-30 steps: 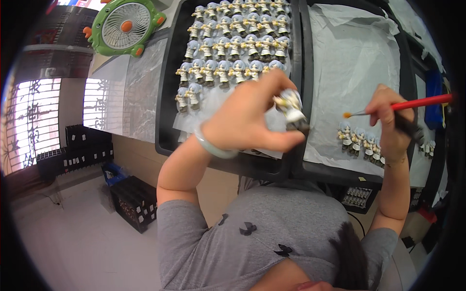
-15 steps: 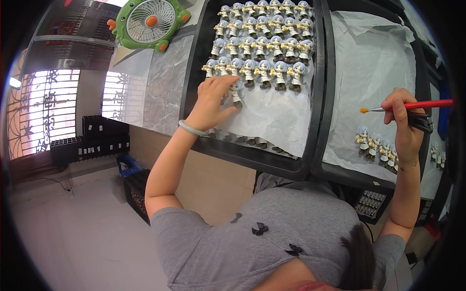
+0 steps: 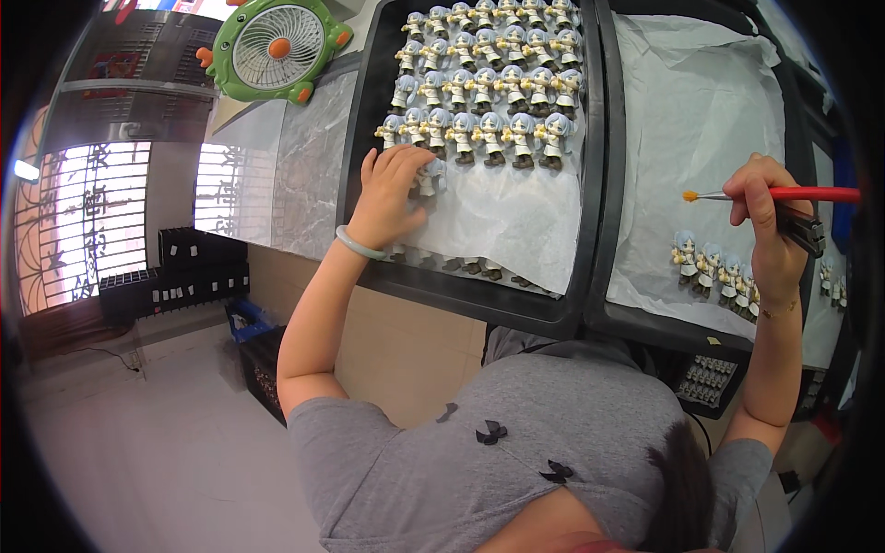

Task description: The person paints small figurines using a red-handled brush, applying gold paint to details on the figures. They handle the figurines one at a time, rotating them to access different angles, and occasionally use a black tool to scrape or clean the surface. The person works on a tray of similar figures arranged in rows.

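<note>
Fingers of the left hand curl over 1 figurine at the left end of a new row, left of centre in the frame; the grip looks closed around it, though the hand hides most of it. It stands on white paper inside a black tray, just below 3 packed rows of figurines with pale blue hair and white outfits. A pale bangle circles that wrist. At right of the frame, the right hand is closed on a red brush with an orange tip pointing left, and a dark object is tucked under the fingers. Below it, a short row of figurines stands on a second papered tray. A green fan sits upper left on the marble table.
</note>
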Tool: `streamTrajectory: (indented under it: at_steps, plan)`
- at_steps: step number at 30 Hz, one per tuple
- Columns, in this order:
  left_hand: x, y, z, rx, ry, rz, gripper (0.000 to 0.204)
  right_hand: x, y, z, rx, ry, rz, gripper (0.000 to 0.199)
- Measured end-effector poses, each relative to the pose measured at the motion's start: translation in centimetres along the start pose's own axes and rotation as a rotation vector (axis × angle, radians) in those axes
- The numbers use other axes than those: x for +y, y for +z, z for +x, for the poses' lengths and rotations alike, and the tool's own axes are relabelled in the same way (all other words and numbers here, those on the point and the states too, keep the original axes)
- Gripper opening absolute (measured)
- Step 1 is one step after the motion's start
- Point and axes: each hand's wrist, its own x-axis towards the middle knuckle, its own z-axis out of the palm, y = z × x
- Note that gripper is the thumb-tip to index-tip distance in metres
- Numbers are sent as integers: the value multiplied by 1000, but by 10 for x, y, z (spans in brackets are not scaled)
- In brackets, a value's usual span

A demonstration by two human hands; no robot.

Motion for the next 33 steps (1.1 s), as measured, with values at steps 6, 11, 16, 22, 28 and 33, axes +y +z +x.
streamTrajectory:
  at_steps: [6,11,16,22,28,33]
  plan:
    - [20,-15,3,-111,-56,113,71,-2,-6,0,39,-24,8,24]
    - [103,-50,61,44,274,-353,58,3,-17,7,226,-25,27,26]
    - [215,3,108,-148,563,-142,21,23,-26,16,228,80,-6,28]
    - [246,46,162,-662,632,21,23,36,-22,19,231,166,66,29]
    - [207,-3,141,-548,605,-420,33,26,-24,16,249,136,50,29]
    - [163,-36,98,-680,198,-1460,61,23,-23,16,264,164,26,29]
